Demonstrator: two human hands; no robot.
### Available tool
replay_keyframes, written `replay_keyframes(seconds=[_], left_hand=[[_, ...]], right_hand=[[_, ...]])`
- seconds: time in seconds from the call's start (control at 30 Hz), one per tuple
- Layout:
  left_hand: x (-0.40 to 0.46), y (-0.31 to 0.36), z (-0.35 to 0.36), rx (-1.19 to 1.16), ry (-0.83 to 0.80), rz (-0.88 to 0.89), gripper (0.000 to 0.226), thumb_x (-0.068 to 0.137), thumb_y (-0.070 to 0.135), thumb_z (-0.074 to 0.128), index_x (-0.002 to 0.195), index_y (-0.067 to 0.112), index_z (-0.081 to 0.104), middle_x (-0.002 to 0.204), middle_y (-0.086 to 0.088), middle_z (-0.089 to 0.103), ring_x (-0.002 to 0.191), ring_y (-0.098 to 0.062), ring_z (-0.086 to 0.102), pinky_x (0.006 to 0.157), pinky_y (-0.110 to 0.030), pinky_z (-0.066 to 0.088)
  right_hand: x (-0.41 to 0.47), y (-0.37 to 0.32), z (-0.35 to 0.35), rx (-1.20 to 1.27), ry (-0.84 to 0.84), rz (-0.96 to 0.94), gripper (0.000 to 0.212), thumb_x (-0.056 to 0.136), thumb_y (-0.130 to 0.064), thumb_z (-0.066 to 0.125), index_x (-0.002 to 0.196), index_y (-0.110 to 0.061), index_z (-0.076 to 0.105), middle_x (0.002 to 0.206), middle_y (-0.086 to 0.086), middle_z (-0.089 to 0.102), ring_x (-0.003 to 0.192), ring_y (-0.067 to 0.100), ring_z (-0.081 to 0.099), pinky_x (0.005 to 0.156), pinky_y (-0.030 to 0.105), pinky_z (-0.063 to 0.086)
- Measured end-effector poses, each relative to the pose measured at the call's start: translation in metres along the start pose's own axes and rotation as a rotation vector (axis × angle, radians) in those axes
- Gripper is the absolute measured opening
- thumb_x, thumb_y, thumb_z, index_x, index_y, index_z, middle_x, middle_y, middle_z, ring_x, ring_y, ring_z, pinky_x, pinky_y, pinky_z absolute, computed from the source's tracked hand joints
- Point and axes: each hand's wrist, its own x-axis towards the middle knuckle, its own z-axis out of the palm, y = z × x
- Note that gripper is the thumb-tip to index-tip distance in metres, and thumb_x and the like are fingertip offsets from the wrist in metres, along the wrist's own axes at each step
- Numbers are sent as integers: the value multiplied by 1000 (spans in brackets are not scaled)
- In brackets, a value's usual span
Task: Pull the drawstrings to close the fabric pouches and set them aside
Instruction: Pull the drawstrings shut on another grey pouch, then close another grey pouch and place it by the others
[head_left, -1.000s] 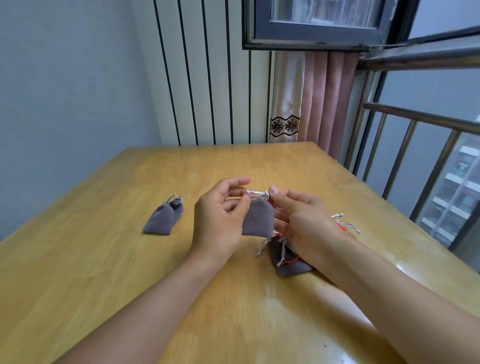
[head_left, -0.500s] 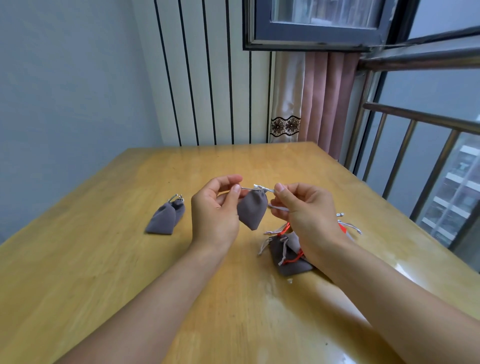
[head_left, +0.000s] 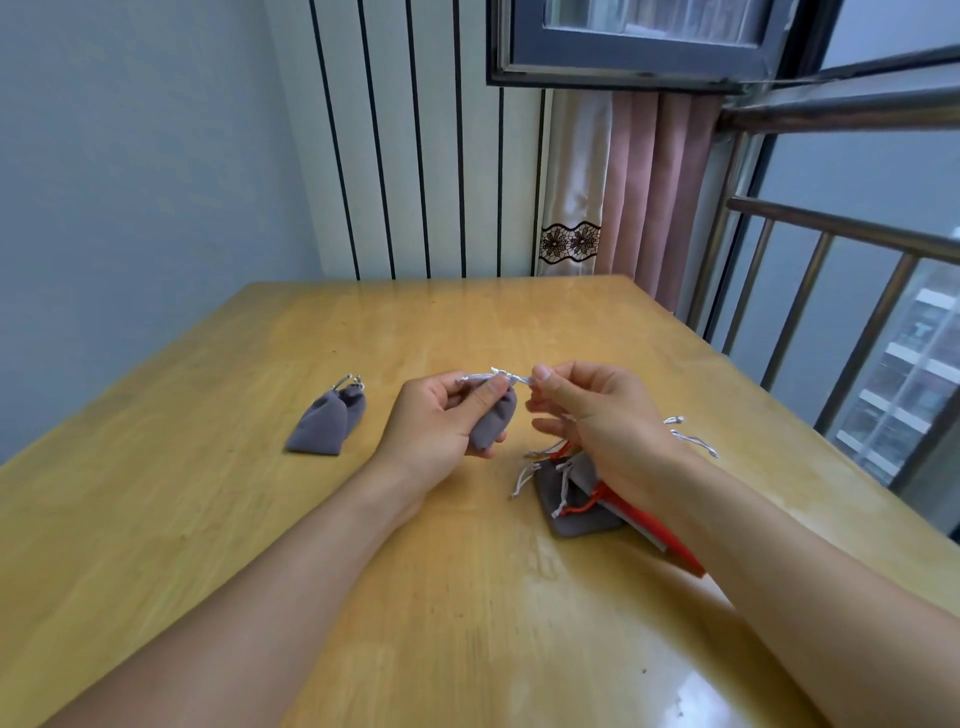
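wall: plain pale grey-blue, far left; white panel with thin black vertical stripes beside it.
table (head_left: 260, 519): wooden, yellow-tan, glossy, grain and reflections visible near right.
closed pouches (head_left: 324, 423): two small grey fabric pouches, soft velvety look, mouths cinched, lying on the table left of the hands, overlapping each other; silver-white cord loops at their far ends.
left hand (head_left: 441, 421): fingers curled around the held pouch, thumb pressing down on its gathered neck; grasping it, lifted off the table.
held pouch (head_left: 493, 418): grey fabric, same soft texture, mouth bunched tight, body hanging down and slightly right out of the left hand's grip, between both hands at centre.
drawstring (head_left: 506, 375): thin silver-white cord, running across the pouch top from left hand to right hand.
right hand (head_left: 597, 415): thumb and forefinger pinching the drawstring end just right of the pouch neck; other fingers loosely curled below, not touching the pouch as far as visible.
pouch pile (head_left: 576, 506): flat grey pouches stacked on the table under and near the right wrist, partly hidden by it; loose white cords spilling left, an orange-red cord and a red flat piece among them; count cannot be told.
loose cords (head_left: 691, 439): silver-white string ends on the table right of the right hand.
curtain (head_left: 649, 197): pink and cream pleated fabric, lace band, far right.
railing (head_left: 831, 270): metal bars, right side.
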Motion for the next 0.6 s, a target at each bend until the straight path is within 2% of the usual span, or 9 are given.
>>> replay_keyframes(seconds=[0.1, 0.17, 0.2, 0.3, 0.37, 0.4, 0.5, 0.53, 0.6], left_hand=[[11, -2, -19, 311, 210, 98, 14, 86, 28, 73, 83, 15, 72, 70, 0, 72, 60, -12, 61, 57, -24, 48], [16, 1, -38, 626, 355, 133, 13, 83, 34, 71, 77, 22, 68, 72, 6, 72, 73, -13, 65, 69, -26, 51], [16, 3, -47, 751, 389, 123, 14, 82, 35, 68, 74, 24, 65, 72, 7, 71, 76, -16, 65, 72, -28, 51], [15, 4, -65, 995, 441, 48, 8, 78, 32, 65, 75, 24, 65, 81, 4, 69, 79, -26, 61, 67, -31, 50], [15, 5, -71, 1119, 464, -7, 11, 80, 27, 64, 88, 21, 69, 91, -4, 68, 84, -31, 59, 66, -31, 45], [15, 5, -72, 1176, 469, -41, 16, 82, 27, 63, 95, 19, 68, 99, -7, 67, 92, -33, 58, 69, -32, 44], [15, 4, -73, 1296, 512, -86, 30, 85, 28, 63, 112, 14, 61, 120, -14, 53, 115, -36, 44, 88, -42, 40], [14, 4, -72, 1300, 536, -58, 34, 84, 27, 64, 115, 13, 58, 122, -14, 49, 117, -36, 41, 91, -44, 38], [14, 6, -67, 1259, 536, 43, 44, 77, 26, 67, 119, 16, 56, 124, -11, 46, 120, -34, 39, 94, -45, 37]], right_hand=[[14, -1, -26, -646, 112, -247, 26, 92, -32, 68, 113, -17, 69, 109, -2, 70, 101, 12, 63, 85, 29, 49], [19, 4, -38, -977, 115, -229, 43, 87, -33, 72, 126, -16, 62, 122, 3, 66, 117, 20, 58, 91, 32, 45], [20, 9, -40, -1048, 96, -176, 46, 86, -34, 73, 125, -13, 62, 120, 5, 66, 117, 25, 58, 89, 34, 45], [22, 20, -32, -1076, 50, -71, 36, 85, -38, 72, 111, -15, 63, 100, 5, 66, 105, 30, 62, 75, 34, 43], [23, 22, -31, -1078, 49, -87, 41, 83, -37, 73, 119, -18, 66, 108, 3, 69, 106, 28, 62, 80, 33, 47], [23, 22, -32, -1090, 42, -112, 37, 83, -36, 74, 117, -20, 69, 108, 2, 71, 104, 27, 63, 80, 33, 47], [23, 23, -30, -1083, 13, -195, 18, 83, -37, 74, 92, -22, 77, 90, 1, 70, 88, 22, 63, 72, 34, 47], [24, 25, -29, -1051, 32, -221, 19, 84, -38, 73, 91, -21, 77, 91, 1, 68, 89, 22, 62, 72, 34, 46], [26, 27, -29, -1014, 107, -243, 28, 86, -39, 71, 104, -18, 74, 106, 3, 65, 99, 24, 61, 80, 31, 43]])
